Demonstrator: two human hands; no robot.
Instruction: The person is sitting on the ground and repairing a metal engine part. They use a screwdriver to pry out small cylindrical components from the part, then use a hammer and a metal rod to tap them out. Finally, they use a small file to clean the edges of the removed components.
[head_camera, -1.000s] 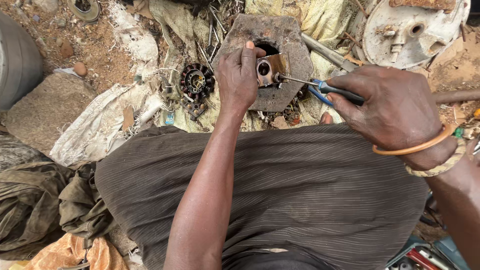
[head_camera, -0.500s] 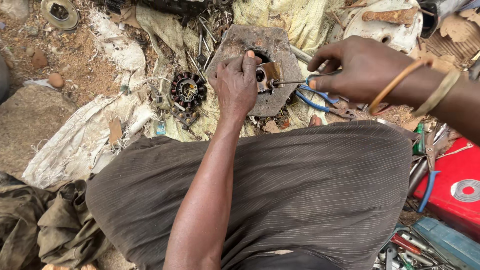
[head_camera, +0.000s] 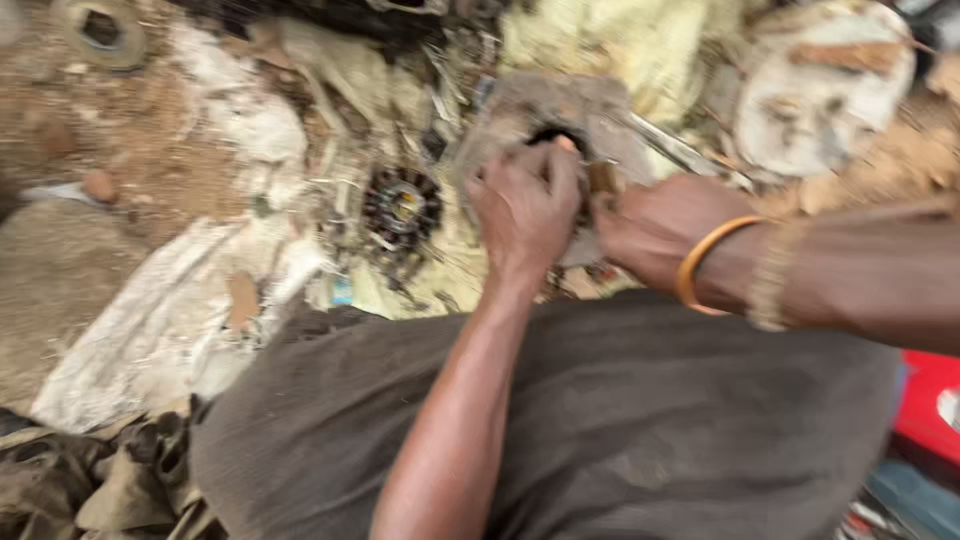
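The picture is blurred by motion. My left hand (head_camera: 525, 205) is curled over a small metal part resting on a rusty, flat-sided metal plate (head_camera: 520, 105) that lies on the ground ahead of my lap. My right hand (head_camera: 655, 228), with an orange bangle and a beaded band at the wrist, is pressed close against the left hand at the plate's right side. Its fingers are hidden, and no tool shows in it. A dark round wound coil (head_camera: 402, 208) lies just left of my left hand.
A round whitish metal cover (head_camera: 820, 90) sits at the back right. A metal ring (head_camera: 100, 28) lies on the dirt at top left, and a grey stone (head_camera: 50, 280) at left. White sacking (head_camera: 170, 320) covers the ground. A red box (head_camera: 930, 400) is at right.
My right hand has moved down and left, close against my left hand. The blue-handled tool it held is no longer visible. The view has swung and blurred.
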